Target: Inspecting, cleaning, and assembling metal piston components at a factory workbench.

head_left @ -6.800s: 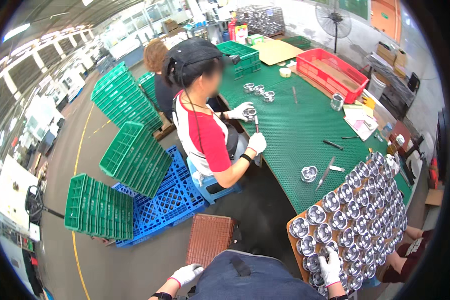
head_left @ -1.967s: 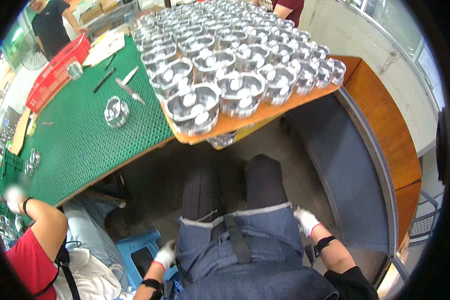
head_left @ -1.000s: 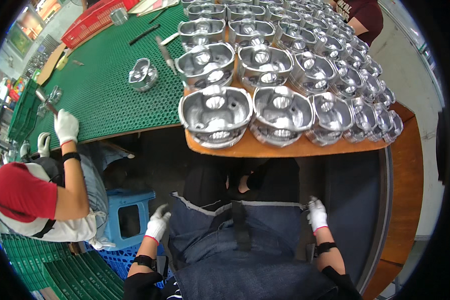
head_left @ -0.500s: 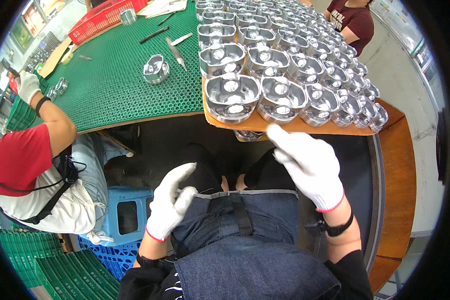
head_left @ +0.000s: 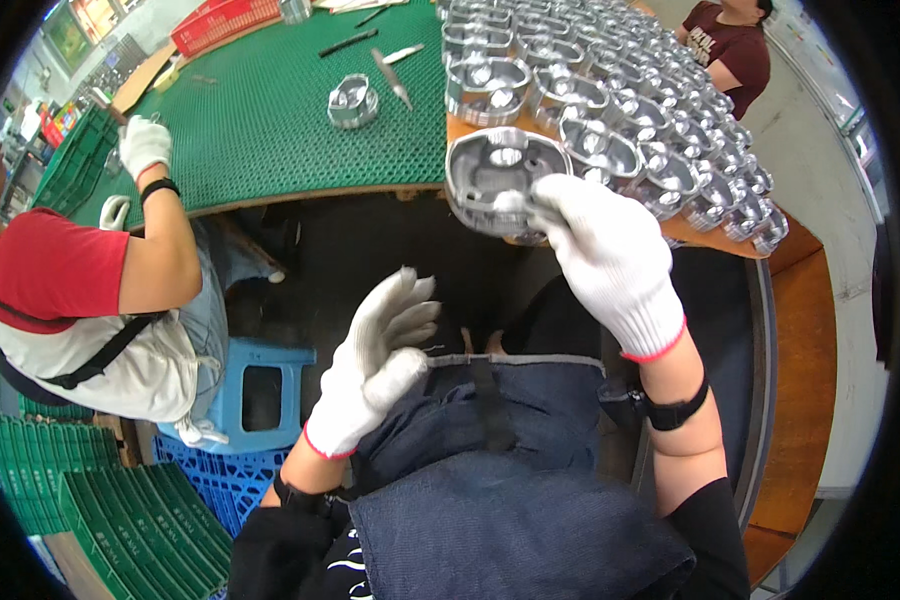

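A silvery metal piston [head_left: 490, 178], its hollow side turned up toward me, is gripped at its right edge by my right hand [head_left: 615, 255] in a white knit glove. It is at the near left corner of an orange-brown board [head_left: 463, 128], jutting past the edge over the dark gap. Rows of similar pistons [head_left: 598, 148] stand close together on that board. My left hand [head_left: 378, 355], also gloved, hovers above my lap with fingers spread and nothing in it.
A green mat [head_left: 260, 130] covers the table, with a lone piston [head_left: 353, 102], a pointed tool [head_left: 391, 80] and a black pen-like stick [head_left: 348, 42]. At left sits a co-worker in red sleeves [head_left: 65, 265], near a blue stool [head_left: 260, 350] and green crates [head_left: 140, 520]. Another person [head_left: 735, 55] is far right.
My right hand has closed on the near corner piston and drawn it toward me off its place. My left hand has risen slightly, fingers spreading. The co-worker's gloved hand has moved right.
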The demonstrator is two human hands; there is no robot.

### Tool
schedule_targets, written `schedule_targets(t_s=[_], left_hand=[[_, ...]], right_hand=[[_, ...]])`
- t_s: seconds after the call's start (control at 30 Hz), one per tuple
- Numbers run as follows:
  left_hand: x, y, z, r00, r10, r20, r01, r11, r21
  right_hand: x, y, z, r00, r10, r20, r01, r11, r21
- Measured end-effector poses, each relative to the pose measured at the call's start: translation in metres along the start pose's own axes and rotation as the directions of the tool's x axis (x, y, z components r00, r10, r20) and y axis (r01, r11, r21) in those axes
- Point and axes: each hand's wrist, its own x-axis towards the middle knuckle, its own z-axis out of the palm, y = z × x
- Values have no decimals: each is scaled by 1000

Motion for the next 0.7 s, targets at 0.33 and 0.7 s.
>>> schedule_targets(t_s=[0.33, 0.7], left_hand=[[16, 9, 17, 899, -281, 336, 438, 604, -666], [11, 3, 7, 923, -253, 289, 384, 607, -696]], right_hand=[[-41, -29, 2, 988, -131, 85, 28, 687, 726], [-135, -18, -3, 512, 339, 789, -643, 761, 90]])
